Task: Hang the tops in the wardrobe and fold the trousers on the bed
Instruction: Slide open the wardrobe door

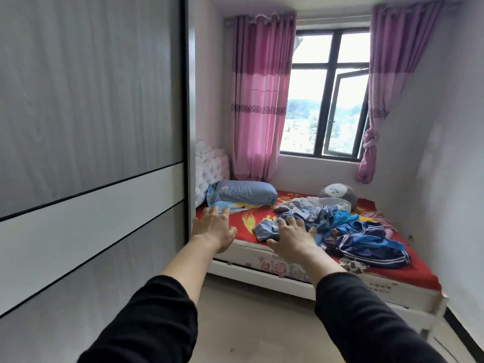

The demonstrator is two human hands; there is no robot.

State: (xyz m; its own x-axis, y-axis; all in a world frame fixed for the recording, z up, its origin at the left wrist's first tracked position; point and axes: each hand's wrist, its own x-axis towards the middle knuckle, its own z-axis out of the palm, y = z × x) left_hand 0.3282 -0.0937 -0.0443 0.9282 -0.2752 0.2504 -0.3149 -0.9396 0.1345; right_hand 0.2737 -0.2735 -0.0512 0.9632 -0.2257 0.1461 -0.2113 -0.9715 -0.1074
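A tangled heap of blue, grey and white clothes (322, 218) lies on the red patterned bedspread of a white-framed bed (379, 286), toward its right half. A navy garment with white stripes (372, 254) spills toward the near edge. Nothing in the heap looks folded, and no hanger or hung top is in view. A person in black sleeves stands short of the bed, both arms stretched toward it. The left hand (213, 227) hovers with fingers spread wide, holding nothing. The right hand (290, 238) is splayed the same way before the heap's near edge; whether it touches cloth cannot be told. At left, the grey-and-white sliding wardrobe door (91, 127) shows only flat panels, with no opening in view. A blue pillow (243, 192) rests by the tufted white headboard (209, 166), and a round grey cushion (337, 193) sits beyond the heap. Pink curtains (262, 100) frame a dark-framed window (327, 108). The job appears to be at its very start: every top is left to hang, every pair of trousers left to fold.
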